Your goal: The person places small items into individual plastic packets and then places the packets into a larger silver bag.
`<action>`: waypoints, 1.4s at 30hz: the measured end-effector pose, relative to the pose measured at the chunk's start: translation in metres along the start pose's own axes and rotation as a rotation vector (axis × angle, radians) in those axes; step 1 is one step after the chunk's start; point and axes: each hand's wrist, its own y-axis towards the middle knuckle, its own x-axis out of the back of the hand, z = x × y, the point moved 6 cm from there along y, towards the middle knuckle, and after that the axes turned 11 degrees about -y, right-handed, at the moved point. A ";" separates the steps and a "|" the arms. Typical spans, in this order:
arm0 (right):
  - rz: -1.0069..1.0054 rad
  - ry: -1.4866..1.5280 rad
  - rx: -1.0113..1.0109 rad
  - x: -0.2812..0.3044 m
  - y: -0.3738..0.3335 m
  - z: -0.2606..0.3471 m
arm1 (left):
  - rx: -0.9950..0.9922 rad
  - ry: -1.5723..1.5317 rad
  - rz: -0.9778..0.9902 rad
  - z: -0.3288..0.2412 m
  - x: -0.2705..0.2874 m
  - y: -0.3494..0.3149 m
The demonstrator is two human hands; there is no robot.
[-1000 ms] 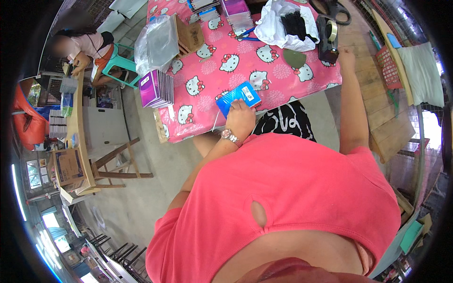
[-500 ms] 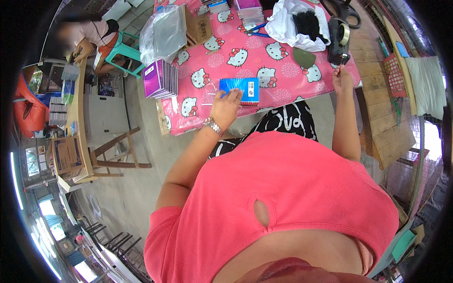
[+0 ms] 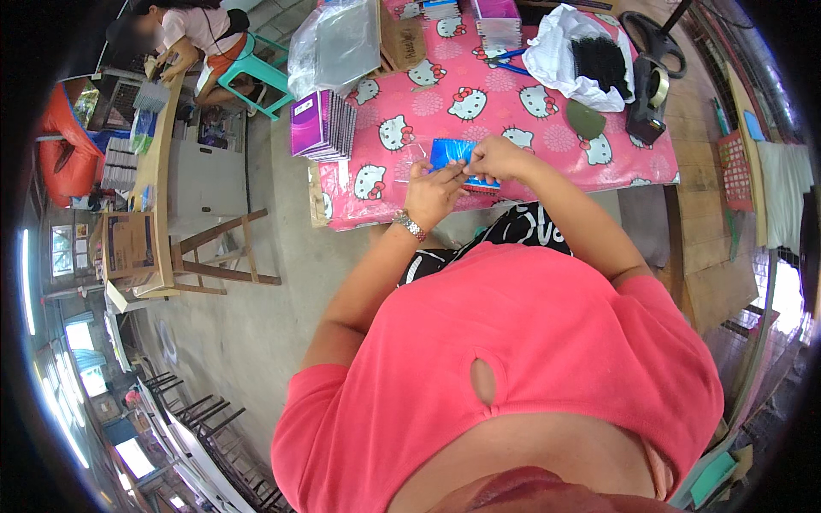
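A blue notebook with a spiral edge lies near the front edge of the table. What looks like clear plastic film sticks out on its left side. My left hand, with a metal watch on its wrist, rests on the notebook, fingers stretched out and thumb apart. Over the notebook's right part, my right hand is closed in a pinch, its fingertips meeting those of the left. Whatever the pinch holds is too small to make out. Farther right stands a black tape dispenser with a tape roll.
A stack of purple spiral notebooks stands left, by clear plastic sleeves. Blue-handled pliers, a white bag of black coils, a dark green piece and scissors lie beyond. A person sits at another table.
My right hand has come from the tape dispenser to the notebook and meets the left hand. My left hand's fingers have shifted along the notebook. The whole view has shifted slightly.
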 end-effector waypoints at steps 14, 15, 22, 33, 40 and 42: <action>0.062 -0.348 -0.008 -0.001 0.013 0.010 | 0.133 -0.236 -0.271 0.014 -0.013 -0.023; 0.045 -0.412 -0.017 -0.001 0.014 0.010 | 0.126 -0.174 -0.225 0.011 -0.012 -0.020; -0.272 -0.770 0.027 0.030 -0.014 -0.011 | 0.196 0.198 0.059 0.005 -0.008 -0.035; -0.111 0.002 0.191 0.056 -0.026 -0.020 | 0.221 -0.275 -0.130 0.003 0.018 -0.009; -0.136 0.476 0.323 0.020 -0.042 -0.016 | 0.441 -1.445 -0.478 0.017 0.004 -0.004; -0.309 0.431 0.487 -0.003 -0.053 -0.011 | 0.521 -1.448 -0.472 0.002 -0.006 0.002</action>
